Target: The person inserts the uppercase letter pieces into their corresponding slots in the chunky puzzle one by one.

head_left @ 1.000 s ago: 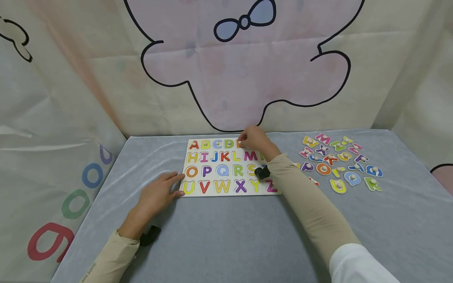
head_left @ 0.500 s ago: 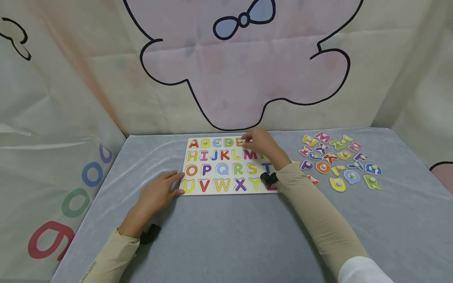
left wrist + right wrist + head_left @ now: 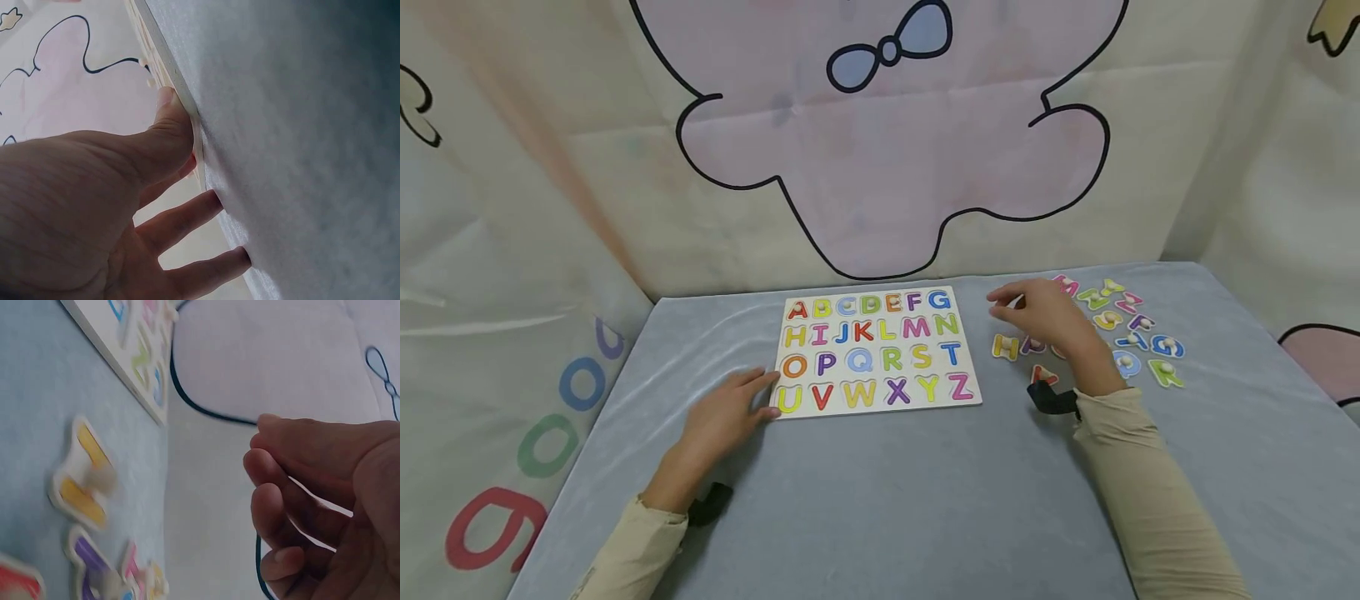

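Observation:
A white alphabet board [image 3: 842, 371] lies on the grey cloth. My left hand [image 3: 722, 419] touches its lower left edge with thumb and fingers; in the left wrist view this hand [image 3: 119, 169] has its thumb on the board's edge [image 3: 174, 75] and other fingertips on the cloth. My right hand [image 3: 1051, 321] is raised right of the board, near the loose letters. Its bent fingers hold nothing in the right wrist view, where the hand [image 3: 319, 481] is beside a yellow letter piece [image 3: 84, 503]. Knobbed pieces from A [image 3: 797, 310] to E [image 3: 892, 302] sit in the top row.
Several loose knobbed letters, among them a green R [image 3: 1166, 373], a blue Q [image 3: 1127, 363] and a yellow H [image 3: 1005, 347], are scattered on the right of the cloth. A printed curtain [image 3: 865, 167] hangs behind the table.
My right hand has left the red E in the top row and moved right toward the loose letters. My left hand keeps its place at the board's edge. The head view has shifted slightly.

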Action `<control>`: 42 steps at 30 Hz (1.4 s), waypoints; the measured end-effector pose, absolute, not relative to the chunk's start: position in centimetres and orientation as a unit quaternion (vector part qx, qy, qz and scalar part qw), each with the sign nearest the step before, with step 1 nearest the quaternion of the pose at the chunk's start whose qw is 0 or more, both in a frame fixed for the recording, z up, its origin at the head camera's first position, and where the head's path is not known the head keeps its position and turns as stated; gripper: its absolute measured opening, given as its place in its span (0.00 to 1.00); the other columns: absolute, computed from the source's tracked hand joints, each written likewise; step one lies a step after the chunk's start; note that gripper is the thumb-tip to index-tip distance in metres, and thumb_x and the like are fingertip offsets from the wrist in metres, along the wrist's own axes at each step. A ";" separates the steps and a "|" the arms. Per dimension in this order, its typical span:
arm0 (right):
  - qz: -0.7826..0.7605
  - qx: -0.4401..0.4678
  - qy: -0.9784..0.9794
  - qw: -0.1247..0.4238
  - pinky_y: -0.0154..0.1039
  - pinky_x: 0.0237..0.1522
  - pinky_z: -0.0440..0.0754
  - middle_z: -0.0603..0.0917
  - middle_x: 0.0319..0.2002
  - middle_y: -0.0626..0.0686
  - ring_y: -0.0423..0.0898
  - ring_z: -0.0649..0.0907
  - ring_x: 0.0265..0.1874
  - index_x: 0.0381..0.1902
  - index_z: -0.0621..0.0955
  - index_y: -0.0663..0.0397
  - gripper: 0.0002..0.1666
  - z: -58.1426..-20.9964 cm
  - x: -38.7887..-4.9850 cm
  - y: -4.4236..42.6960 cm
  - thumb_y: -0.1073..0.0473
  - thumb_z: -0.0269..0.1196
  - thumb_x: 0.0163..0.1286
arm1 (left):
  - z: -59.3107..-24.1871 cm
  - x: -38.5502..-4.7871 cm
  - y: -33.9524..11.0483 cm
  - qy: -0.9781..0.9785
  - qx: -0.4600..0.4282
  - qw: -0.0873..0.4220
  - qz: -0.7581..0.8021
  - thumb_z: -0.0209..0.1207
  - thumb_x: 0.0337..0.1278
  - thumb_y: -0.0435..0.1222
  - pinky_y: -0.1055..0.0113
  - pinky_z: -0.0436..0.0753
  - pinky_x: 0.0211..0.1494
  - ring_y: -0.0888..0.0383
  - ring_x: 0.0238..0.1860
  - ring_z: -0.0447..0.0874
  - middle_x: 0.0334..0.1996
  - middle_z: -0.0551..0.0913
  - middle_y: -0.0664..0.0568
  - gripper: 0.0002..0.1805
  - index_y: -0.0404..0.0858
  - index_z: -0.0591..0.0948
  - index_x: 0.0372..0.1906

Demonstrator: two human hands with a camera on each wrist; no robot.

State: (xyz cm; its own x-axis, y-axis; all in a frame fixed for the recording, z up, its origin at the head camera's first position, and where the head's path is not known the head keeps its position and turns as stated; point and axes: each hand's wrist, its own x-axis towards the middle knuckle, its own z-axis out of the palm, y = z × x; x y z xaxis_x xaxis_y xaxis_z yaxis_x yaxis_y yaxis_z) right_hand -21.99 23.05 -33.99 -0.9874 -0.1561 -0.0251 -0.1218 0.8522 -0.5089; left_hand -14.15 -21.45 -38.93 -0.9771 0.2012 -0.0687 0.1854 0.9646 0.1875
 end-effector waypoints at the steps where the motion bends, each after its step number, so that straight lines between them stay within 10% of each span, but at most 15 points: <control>1: -0.264 -0.070 0.962 0.029 0.38 0.37 0.77 0.86 0.50 0.58 0.53 0.81 0.45 0.59 0.83 0.52 0.21 -33.8 -22.0 23.7 0.51 0.61 0.72 | -38.9 -14.1 -21.5 0.990 0.097 0.044 0.090 0.66 0.60 0.46 0.41 0.78 0.57 0.40 0.69 0.71 0.70 0.72 0.41 0.34 0.45 0.72 0.71; 19: -0.267 0.106 0.958 -0.003 0.66 0.53 0.71 0.72 0.63 0.73 0.70 0.70 0.60 0.65 0.75 0.62 0.36 -34.8 -19.5 38.1 0.38 0.52 0.76 | -39.4 -14.2 -21.3 0.990 0.097 0.051 0.091 0.66 0.60 0.47 0.40 0.78 0.57 0.41 0.69 0.71 0.70 0.72 0.41 0.34 0.45 0.72 0.71; 42: -0.270 0.185 0.944 0.038 0.42 0.37 0.68 0.74 0.61 0.73 0.65 0.72 0.51 0.61 0.76 0.67 0.29 -38.3 -19.4 41.0 0.48 0.56 0.75 | -39.0 -14.2 -21.6 0.991 0.092 0.045 0.083 0.65 0.61 0.47 0.40 0.78 0.57 0.40 0.69 0.71 0.70 0.72 0.41 0.34 0.45 0.72 0.71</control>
